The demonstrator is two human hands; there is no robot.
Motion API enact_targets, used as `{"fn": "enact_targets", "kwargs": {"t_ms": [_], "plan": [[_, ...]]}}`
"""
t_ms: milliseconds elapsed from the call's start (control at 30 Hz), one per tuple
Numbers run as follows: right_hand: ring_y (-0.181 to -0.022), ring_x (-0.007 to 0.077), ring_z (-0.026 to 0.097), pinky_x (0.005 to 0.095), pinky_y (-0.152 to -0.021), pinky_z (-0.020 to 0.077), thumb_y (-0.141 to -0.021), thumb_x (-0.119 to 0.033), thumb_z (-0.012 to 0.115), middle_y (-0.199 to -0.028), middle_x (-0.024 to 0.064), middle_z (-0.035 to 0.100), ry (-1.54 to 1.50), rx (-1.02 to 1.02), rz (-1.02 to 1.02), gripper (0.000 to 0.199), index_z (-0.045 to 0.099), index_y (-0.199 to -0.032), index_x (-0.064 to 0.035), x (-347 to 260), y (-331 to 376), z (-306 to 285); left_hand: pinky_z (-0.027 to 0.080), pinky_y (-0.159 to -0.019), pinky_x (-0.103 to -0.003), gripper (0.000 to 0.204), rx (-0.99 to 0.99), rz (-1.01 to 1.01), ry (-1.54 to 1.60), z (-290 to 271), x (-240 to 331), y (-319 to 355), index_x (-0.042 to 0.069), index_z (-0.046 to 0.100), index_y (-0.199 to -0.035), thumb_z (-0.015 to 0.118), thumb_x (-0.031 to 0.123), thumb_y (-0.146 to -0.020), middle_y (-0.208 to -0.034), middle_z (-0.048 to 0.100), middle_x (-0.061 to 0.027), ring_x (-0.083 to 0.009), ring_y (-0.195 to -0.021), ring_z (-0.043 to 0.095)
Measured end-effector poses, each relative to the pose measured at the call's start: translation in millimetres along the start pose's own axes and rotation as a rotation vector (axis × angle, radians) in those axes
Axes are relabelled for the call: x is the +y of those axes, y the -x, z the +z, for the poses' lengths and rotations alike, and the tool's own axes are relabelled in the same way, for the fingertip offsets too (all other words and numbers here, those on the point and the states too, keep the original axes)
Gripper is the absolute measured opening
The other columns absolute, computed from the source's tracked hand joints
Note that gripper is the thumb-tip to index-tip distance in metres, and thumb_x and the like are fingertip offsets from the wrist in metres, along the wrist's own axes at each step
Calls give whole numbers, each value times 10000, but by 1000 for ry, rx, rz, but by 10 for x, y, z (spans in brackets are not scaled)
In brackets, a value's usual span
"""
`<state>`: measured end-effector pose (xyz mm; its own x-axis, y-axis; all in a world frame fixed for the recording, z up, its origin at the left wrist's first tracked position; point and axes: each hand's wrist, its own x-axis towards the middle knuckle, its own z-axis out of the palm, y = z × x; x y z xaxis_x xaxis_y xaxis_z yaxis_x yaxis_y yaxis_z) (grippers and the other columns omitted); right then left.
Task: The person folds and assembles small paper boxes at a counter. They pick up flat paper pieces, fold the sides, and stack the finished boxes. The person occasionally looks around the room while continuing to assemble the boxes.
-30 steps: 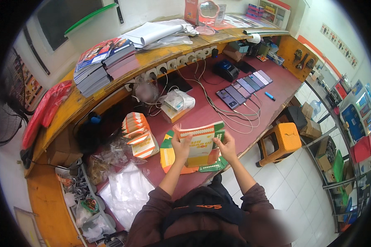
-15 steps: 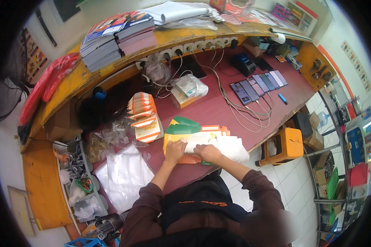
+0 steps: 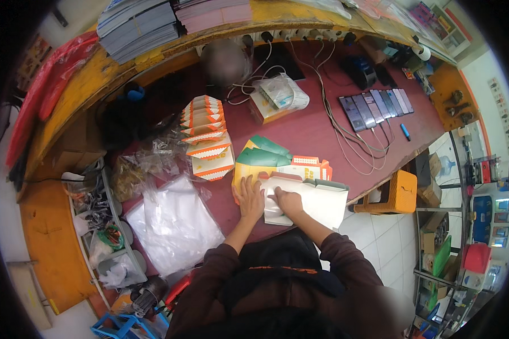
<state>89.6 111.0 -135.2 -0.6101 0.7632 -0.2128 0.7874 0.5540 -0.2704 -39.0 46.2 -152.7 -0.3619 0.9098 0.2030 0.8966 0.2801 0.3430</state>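
Observation:
A flat unfolded cardboard box, white inside with green, yellow and orange printed edges, lies on the dark red table in front of me. My left hand presses flat on its left part, fingers spread. My right hand rests on the white panel just to the right, fingers bent onto a fold. More flat printed box blanks lie under and behind it. A stack of folded orange-and-white boxes stands to the left.
Clear plastic bags lie at my left. A box wrapped in plastic sits farther back, with cables and a row of phones at the right. Book stacks rest on the yellow shelf. An orange stool stands beside the table.
The box blank, held up in both hands a second ago, now lies flat on the table with its white side up. Both hands have come down to press on it.

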Motion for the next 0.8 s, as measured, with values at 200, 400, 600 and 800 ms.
{"fn": "enact_targets", "kwargs": {"t_ms": [200,400,600,800], "plan": [[-968,246,535,374,-783,433,-767,-276,658,-1027,89,556,-123,177,-217,359,531,-1032,-72,-289,615,-126,150,-1025,-617,352,0,-40,21,67,-35,38,96,519,-1082,625,287,-806,-1294,412,-134,-344,-1277,321],[-945,232,549,355,-750,458,-746,-188,680,-992,41,576,-26,74,-300,284,602,-1000,-91,-26,676,-181,200,-1008,-589,316,1,-6,95,-117,-7,-29,92,556,-1000,643,311,-789,-1166,471,-96,-308,-1178,395],[-658,277,621,391,-594,480,-789,-417,646,-705,77,627,-313,-137,-147,299,669,-832,-122,411,56,-401,249,-966,-572,211,-53,151,196,-36,-46,-261,84,580,-900,643,249,-784,-1083,488,-79,-282,-1083,423],[-585,293,624,405,-569,489,-793,-476,631,-660,98,638,-167,-17,-25,423,587,-899,-68,223,35,-404,160,-1036,-615,376,-48,80,52,167,35,-309,106,511,-1135,606,287,-820,-1353,376,-108,-312,-1289,313]]}}
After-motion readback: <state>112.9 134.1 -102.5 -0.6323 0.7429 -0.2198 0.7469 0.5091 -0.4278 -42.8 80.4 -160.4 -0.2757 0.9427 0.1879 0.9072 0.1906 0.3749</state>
